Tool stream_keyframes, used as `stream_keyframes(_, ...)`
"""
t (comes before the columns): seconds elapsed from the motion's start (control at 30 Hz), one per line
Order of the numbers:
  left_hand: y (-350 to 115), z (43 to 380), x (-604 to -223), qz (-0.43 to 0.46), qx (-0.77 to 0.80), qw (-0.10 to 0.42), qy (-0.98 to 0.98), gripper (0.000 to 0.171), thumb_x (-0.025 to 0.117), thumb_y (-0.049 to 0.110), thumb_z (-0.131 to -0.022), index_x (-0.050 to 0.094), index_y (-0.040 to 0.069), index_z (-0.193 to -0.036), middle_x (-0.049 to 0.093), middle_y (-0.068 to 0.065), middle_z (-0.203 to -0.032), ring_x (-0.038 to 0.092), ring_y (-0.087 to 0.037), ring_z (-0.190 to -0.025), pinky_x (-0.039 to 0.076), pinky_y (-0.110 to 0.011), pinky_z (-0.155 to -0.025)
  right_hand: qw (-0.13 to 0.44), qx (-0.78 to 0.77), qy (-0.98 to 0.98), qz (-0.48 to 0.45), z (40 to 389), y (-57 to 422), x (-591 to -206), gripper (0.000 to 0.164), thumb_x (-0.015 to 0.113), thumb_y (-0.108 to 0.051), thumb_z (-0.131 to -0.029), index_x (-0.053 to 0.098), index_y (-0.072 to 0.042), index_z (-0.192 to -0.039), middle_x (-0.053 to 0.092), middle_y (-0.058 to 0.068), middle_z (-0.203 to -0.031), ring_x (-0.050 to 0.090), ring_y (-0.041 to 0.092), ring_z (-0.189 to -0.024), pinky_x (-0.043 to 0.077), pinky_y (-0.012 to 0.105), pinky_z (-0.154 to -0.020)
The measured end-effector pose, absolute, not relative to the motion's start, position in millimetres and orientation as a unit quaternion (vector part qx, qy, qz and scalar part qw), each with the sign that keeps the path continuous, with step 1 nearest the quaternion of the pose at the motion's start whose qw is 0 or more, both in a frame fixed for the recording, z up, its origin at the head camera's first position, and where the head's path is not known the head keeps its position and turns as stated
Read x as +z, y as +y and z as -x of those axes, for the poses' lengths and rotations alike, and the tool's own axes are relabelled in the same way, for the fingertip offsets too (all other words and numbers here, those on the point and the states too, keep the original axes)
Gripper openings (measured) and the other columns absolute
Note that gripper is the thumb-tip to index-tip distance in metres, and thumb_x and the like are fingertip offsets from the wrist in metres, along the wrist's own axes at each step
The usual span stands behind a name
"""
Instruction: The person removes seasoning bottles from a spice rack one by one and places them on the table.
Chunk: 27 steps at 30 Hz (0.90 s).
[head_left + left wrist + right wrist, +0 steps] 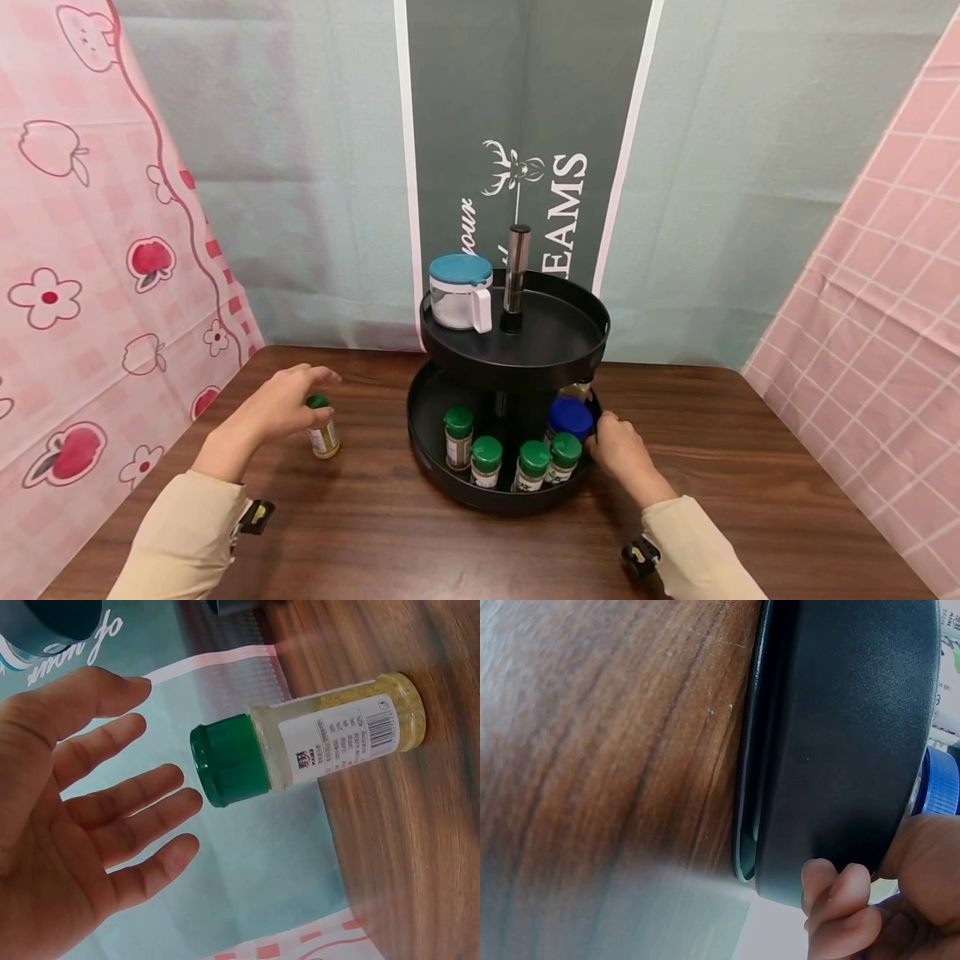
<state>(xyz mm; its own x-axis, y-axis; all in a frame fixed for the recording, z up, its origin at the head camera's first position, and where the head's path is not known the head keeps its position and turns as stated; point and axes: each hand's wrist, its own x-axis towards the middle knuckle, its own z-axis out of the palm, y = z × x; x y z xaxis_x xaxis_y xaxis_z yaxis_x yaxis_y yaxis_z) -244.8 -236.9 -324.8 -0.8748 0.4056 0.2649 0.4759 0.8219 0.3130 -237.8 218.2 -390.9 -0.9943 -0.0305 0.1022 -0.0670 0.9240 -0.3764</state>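
My left hand [279, 407] hovers around the level of a green-capped spice bottle [325, 435] standing upright on the table at the left. In the left wrist view its spread fingers [161, 787] are apart from the green cap [232, 760]; the bottle holds yellow powder. My right hand [621, 450] grips the right rim of the lower tray [487, 498] of a black two-tier turntable rack. Seen from the right wrist, the fingers [840, 900] curl against the tray's outer wall [840, 750], with the thumb side over the rim, beside a blue-lidded jar [939, 784].
Several green-capped spice bottles [487, 457] stand in the lower tray. On the upper tray [555, 333] sits a clear jar with a teal lid [461, 287] and white handle, beside a metal post [517, 271]. Fabric backdrops [315, 167] rise behind and along both sides of the table [420, 550].
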Motion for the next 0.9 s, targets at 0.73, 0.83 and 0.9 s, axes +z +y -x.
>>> stream_keyframes(0.73,-197.1,242.9,-327.7,0.28,-0.155,0.098,-0.942,0.037,0.069,0.016,-0.072,0.062,0.005,-0.107,0.059,-0.014,-0.103,0.055,-0.03,-0.093,0.048,-0.049,-0.078,0.041,0.197,-0.979,-0.016,238.9,218.5,-390.5,0.028,0.056,-0.007,-0.078,0.049,0.014,-0.095,0.055,0.025,-0.076,0.055,0.034,-0.068,0.046,0.047,-0.057)
stream_keyframes(0.83,-191.8,241.6,-327.7,0.28,-0.154,0.093,-0.943,0.039,0.069,0.016,-0.072,0.061,0.005,-0.108,0.059,-0.014,-0.105,0.055,-0.029,-0.093,0.048,-0.048,-0.077,0.039,0.196,-0.98,-0.014,238.9,218.3,-390.4,0.031,0.056,-0.007,-0.078,0.049,0.016,-0.099,0.056,0.028,-0.079,0.056,0.036,-0.071,0.046,0.048,-0.058)
stream_keyframes(0.9,-188.4,240.8,-328.0,0.282,-0.15,0.091,-0.943,0.039,0.069,0.017,-0.072,0.061,0.005,-0.109,0.059,-0.013,-0.105,0.056,-0.027,-0.092,0.048,-0.047,-0.076,0.041,0.196,-0.98,-0.014,238.7,218.4,-390.7,0.031,0.056,-0.007,-0.078,0.049,0.016,-0.098,0.056,0.029,-0.079,0.056,0.037,-0.071,0.047,0.048,-0.058)
